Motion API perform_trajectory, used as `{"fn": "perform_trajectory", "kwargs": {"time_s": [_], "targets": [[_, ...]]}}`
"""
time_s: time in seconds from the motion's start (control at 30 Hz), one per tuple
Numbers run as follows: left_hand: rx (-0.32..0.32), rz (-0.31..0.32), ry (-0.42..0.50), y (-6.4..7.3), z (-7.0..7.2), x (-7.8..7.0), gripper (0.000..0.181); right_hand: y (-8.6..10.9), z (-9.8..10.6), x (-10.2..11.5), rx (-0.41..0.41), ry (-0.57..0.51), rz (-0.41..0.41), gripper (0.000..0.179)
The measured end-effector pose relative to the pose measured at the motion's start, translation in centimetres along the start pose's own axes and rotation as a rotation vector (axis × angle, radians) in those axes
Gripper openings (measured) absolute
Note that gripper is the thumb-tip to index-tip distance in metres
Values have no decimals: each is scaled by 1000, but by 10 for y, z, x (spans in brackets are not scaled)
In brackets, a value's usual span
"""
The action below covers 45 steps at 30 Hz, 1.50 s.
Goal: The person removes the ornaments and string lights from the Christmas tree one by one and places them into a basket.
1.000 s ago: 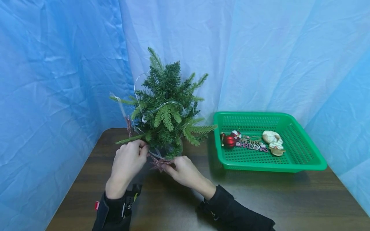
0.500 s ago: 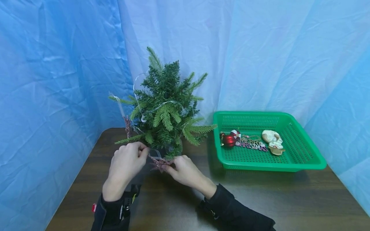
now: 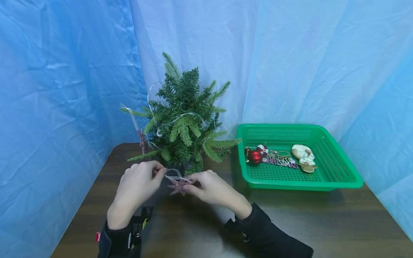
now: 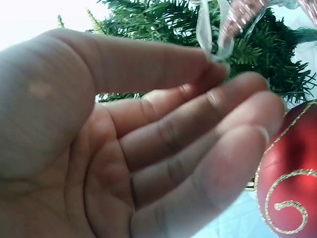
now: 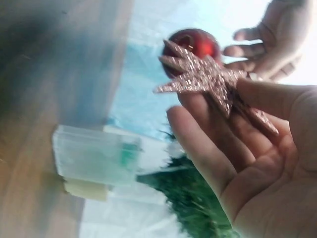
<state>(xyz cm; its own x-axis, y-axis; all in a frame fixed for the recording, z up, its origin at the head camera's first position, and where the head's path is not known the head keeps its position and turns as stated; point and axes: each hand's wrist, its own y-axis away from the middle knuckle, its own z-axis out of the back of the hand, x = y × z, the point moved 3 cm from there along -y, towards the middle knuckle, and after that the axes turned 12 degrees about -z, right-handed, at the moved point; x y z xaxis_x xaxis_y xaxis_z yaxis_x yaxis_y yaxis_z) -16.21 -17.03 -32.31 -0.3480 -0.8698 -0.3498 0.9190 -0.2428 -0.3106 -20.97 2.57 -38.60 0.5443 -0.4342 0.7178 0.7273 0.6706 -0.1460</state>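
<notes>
Glitter star is between my hands, in front of the tree. My right hand holds it between thumb and fingers; my left hand pinches its ribbon. Doing this well, I judge, means gripping the brittle-looking points lightly and drawing the loop open, untwisted. Beneath is a dark wood-grain table; blue curtains hang behind and at both sides.

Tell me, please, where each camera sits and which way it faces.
Head: worn on the head, facing forward and down at the tree, basket, left hand and right hand.
Left wrist: worn there, facing the left hand, ribbon and red ball.
Right wrist: worn there, facing both hands and the star.
Wrist views share the tree.
</notes>
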Motion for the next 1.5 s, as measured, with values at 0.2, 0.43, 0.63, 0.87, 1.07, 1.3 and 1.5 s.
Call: {"fn": "perform_trajectory", "kwargs": {"time_s": [0.2,0.43,0.63,0.87,1.07,1.3,1.5], "targets": [[35,-69,51,1,3,-5,16,11,19,9,82,-14,44,18],[28,-177,131,1,4,-13,15,22,40,10,125,-3,79,23],[9,-259,231,0,2,-22,16,33,64,6,134,-35,83,25],[-13,-327,246,-4,-4,-33,14,48,93,1,120,-41,32,28],[36,-386,252,-10,-20,-55,13,71,131,-18,71,-62,-88,32],[49,-527,241,-17,-41,-99,13,92,187,-38,-47,-93,-198,33],[62,-616,138,-27,-70,-139,14,98,225,-50,-113,15,-342,40]]}}
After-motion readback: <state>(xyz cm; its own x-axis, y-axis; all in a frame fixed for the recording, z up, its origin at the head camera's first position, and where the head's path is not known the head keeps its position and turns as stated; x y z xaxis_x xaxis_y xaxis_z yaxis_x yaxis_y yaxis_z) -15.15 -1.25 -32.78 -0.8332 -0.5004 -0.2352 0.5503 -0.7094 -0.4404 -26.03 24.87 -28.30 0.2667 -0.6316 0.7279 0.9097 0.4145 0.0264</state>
